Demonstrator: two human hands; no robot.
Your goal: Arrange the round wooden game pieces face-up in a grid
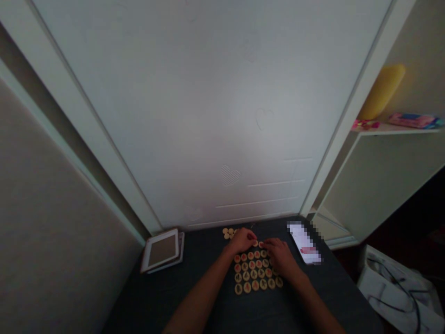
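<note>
Several round wooden game pieces [255, 273] with red or dark marks lie in neat rows on a dark table [194, 301]. My left hand [241, 240] rests at the top of the rows, fingers curled over a piece. My right hand [280, 256] lies at the upper right of the rows, fingers bent down on the pieces. Whether either hand grips a piece is not clear. A few loose pieces [228, 232] sit just left of my left hand.
A square box with a lid [162, 250] lies at the table's far left. A blurred flat object [305, 243] lies at the far right. A white wall panel [208, 116] stands behind. Shelves [392, 130] with a yellow object stand right; a white bag [396, 283] lies below.
</note>
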